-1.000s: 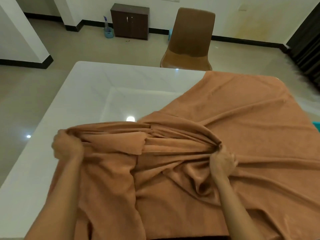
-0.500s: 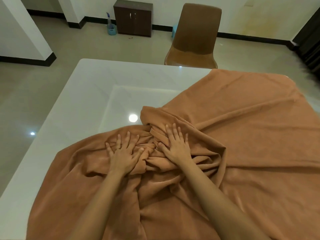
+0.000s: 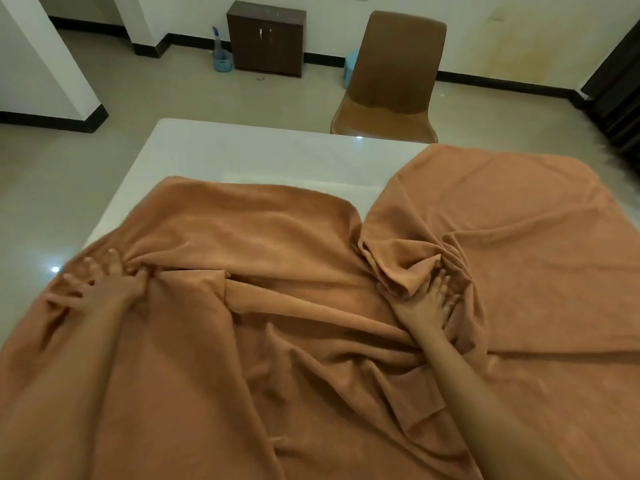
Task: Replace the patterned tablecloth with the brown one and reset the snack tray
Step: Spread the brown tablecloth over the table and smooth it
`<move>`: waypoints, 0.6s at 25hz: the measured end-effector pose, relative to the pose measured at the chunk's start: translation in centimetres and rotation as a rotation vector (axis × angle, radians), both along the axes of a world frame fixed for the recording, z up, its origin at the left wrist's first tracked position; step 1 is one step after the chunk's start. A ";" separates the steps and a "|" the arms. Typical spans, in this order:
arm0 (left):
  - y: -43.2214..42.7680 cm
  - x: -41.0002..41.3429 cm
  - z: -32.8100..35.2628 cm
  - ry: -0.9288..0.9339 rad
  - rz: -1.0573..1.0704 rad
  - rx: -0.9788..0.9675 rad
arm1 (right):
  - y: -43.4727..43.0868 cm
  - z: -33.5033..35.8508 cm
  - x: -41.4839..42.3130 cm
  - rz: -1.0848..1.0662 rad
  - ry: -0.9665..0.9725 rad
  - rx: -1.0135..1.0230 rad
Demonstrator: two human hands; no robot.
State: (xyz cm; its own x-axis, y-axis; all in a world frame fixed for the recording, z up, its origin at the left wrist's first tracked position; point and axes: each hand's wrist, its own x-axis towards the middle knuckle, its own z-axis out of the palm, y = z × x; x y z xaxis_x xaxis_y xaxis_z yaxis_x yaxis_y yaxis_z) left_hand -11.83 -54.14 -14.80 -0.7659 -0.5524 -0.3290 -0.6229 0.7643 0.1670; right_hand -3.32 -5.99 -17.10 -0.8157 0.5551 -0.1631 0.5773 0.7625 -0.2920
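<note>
The brown tablecloth [image 3: 277, 233] lies rumpled over the near and right parts of the white table [image 3: 270, 157], with deep folds down its middle. My left hand [image 3: 104, 287] presses flat on the cloth near the table's left edge, fingers spread and blurred, with cloth bunched beside the thumb. On a heap of folds right of centre rests my right hand [image 3: 429, 301], its fingers also spread. Neither hand holds anything. The patterned tablecloth and the snack tray are not in view.
A brown chair [image 3: 391, 81] stands at the table's far edge. A dark wooden cabinet [image 3: 266, 43] and a blue bucket [image 3: 221, 62] stand by the back wall. A white pillar [image 3: 38, 67] is at left, a dark curtain [image 3: 616, 81] at right.
My hands have moved apart from the cloth's middle, the left to the left edge and the right to the right. The cloth now reaches farther left across the table.
</note>
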 end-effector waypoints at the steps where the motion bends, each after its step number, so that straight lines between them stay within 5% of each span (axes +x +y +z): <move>1: 0.2 0.1 0.1 0.099 0.012 -0.036 | -1.1 0.3 -0.5 0.014 -0.010 -0.016; 4: 6.0 2.3 -0.7 0.418 -0.279 -0.030 | -6.8 -0.1 -1.7 0.102 0.045 -0.058; 7: 10.9 5.5 -2.4 0.262 -0.521 0.035 | -12.5 -1.0 -2.6 0.163 0.056 -0.016; 11: 9.2 3.1 -3.2 0.193 -0.493 -0.055 | -15.2 -1.2 -6.2 0.245 0.002 -0.021; 15: 5.8 -1.1 -2.8 0.115 -0.516 0.011 | -13.4 3.1 -12.1 0.424 0.116 -0.627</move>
State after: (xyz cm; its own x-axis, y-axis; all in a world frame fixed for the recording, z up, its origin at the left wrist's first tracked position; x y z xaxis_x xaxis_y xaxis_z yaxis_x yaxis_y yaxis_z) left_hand -12.89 -48.35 -17.61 -0.9688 -0.0907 -0.2306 -0.1432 0.9644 0.2222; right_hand -15.38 -19.41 -14.03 -0.9693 0.0227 -0.2449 0.2117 0.5839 -0.7838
